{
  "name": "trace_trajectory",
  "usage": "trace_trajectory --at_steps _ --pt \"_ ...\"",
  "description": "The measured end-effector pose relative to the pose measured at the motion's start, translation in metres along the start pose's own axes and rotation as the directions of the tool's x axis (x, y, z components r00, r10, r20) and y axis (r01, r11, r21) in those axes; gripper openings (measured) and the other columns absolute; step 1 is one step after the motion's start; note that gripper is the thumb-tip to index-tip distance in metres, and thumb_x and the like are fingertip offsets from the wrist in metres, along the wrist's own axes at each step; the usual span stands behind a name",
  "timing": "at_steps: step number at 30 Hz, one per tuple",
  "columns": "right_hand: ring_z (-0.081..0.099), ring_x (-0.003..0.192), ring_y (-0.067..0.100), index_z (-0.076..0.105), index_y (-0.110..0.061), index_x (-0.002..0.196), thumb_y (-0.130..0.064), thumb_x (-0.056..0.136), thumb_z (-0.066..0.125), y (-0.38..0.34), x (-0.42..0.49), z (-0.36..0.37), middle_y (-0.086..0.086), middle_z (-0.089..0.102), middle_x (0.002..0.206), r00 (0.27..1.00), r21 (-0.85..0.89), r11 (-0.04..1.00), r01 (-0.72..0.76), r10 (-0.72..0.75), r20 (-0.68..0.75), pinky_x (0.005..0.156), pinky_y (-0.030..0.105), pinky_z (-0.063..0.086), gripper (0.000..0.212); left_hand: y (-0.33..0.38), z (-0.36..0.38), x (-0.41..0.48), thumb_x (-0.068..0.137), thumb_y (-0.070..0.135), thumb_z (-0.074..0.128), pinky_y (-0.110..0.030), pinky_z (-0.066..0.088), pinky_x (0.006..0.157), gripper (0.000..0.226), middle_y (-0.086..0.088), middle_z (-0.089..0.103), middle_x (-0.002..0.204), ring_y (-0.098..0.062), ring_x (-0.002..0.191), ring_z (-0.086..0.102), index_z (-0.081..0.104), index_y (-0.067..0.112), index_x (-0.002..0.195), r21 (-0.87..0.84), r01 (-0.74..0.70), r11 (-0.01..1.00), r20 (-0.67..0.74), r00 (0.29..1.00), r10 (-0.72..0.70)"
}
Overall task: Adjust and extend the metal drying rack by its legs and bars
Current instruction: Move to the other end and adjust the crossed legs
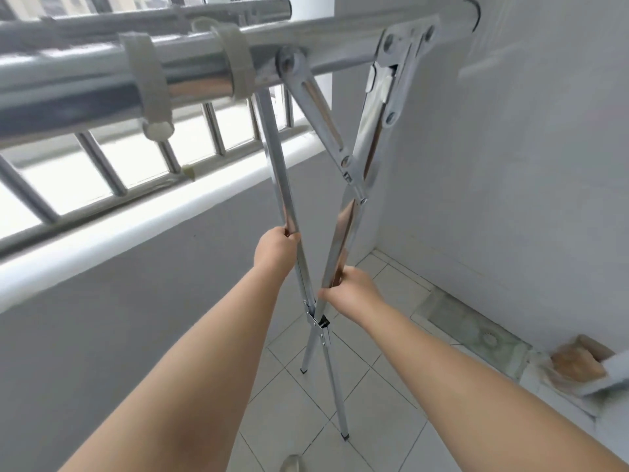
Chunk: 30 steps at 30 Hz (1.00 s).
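Note:
The metal drying rack stands in front of me with its top bar [85, 80] running across the upper left, two pale plastic clips around it. Two shiny legs cross like an X at a pivot joint [320, 323] near the floor. My left hand [275, 248] is closed around the left leg [277, 172]. My right hand [350, 289] grips the right leg [347, 229] just above the pivot. A hinged brace [320, 120] links the top bar to the right leg. Both feet rest on the tiled floor.
A low white wall with a metal railing [102, 172] runs along the left. A white wall stands close on the right, with a floor drain [486, 338] at its base. A brush-like object [578, 366] lies at the right edge. The floor is pale tile.

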State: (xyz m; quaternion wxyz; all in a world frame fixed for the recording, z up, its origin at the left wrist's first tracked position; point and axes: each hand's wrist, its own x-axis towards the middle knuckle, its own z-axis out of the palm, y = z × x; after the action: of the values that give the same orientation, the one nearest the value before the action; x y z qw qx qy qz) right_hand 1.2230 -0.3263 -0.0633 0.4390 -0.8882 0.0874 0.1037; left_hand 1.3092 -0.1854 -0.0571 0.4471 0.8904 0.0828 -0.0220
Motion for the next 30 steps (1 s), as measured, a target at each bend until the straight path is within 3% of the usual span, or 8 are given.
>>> trace_trajectory --at_steps 6,11,15,20,26,30 --pt "0.065 0.087 0.022 0.067 -0.020 0.085 -0.016 0.073 0.068 -0.030 0.070 0.024 0.000 0.071 0.088 0.999 0.077 0.996 -0.037 0.037 -0.005 0.075 0.032 0.050 0.013 -0.013 -0.021 0.075 0.093 0.026 0.044 -0.031 0.042 0.060 0.027 -0.006 0.061 0.074 -0.023 0.061 0.053 0.064 0.007 0.095 0.046 0.043 0.998 0.023 0.999 -0.044" --pt "0.065 0.087 0.021 0.067 -0.020 0.090 -0.016 0.075 0.070 -0.044 0.123 0.040 -0.004 0.070 0.087 0.995 0.121 0.988 -0.093 0.098 -0.031 0.075 0.029 0.049 0.016 -0.020 -0.030 0.125 0.093 0.025 0.043 -0.034 0.044 0.066 0.028 -0.013 0.067 0.088 -0.029 0.072 0.058 0.062 0.004 0.094 0.088 0.021 0.996 0.022 0.999 -0.023" --pt "0.063 0.086 0.020 0.065 -0.022 0.091 -0.015 0.077 0.070 -0.055 0.157 0.044 -0.006 0.065 0.083 0.995 0.138 0.986 -0.098 0.102 -0.023 0.071 0.027 0.044 0.016 -0.020 -0.034 0.152 0.093 0.025 0.043 -0.032 0.040 0.063 0.027 -0.010 0.064 0.085 -0.028 0.073 0.056 0.061 0.004 0.089 0.096 0.023 0.995 -0.015 1.000 -0.022" --pt "0.064 0.092 0.022 0.065 -0.020 0.095 -0.014 0.078 0.071 -0.069 0.194 0.048 -0.002 0.068 0.090 0.997 0.114 0.991 -0.076 0.076 0.003 0.084 0.031 0.050 0.018 -0.018 -0.042 0.184 0.093 0.025 0.043 -0.031 0.037 0.059 0.026 -0.007 0.062 0.081 -0.025 0.069 0.055 0.061 0.007 0.088 0.099 0.043 0.994 -0.047 0.998 -0.039" --pt "0.062 0.087 0.019 0.066 -0.021 0.096 -0.018 0.078 0.070 -0.072 0.218 0.047 -0.005 0.067 0.089 0.999 0.051 0.998 -0.044 0.042 0.028 0.073 0.026 0.043 0.019 -0.020 -0.040 0.204 0.093 0.027 0.044 -0.029 0.035 0.053 0.022 -0.004 0.062 0.079 -0.022 0.067 0.054 0.059 0.012 0.088 0.101 0.043 0.994 -0.076 0.996 -0.036" --pt "0.062 0.091 0.020 0.067 -0.020 0.098 -0.018 0.077 0.071 -0.073 0.225 0.046 -0.003 0.068 0.092 0.998 0.000 1.000 -0.031 0.031 0.060 0.075 0.026 0.044 0.021 -0.020 -0.044 0.209 0.094 0.029 0.044 -0.029 0.036 0.054 0.020 -0.002 0.061 0.077 -0.020 0.066 0.055 0.059 0.015 0.092 0.114 0.044 0.993 -0.050 0.998 -0.038"
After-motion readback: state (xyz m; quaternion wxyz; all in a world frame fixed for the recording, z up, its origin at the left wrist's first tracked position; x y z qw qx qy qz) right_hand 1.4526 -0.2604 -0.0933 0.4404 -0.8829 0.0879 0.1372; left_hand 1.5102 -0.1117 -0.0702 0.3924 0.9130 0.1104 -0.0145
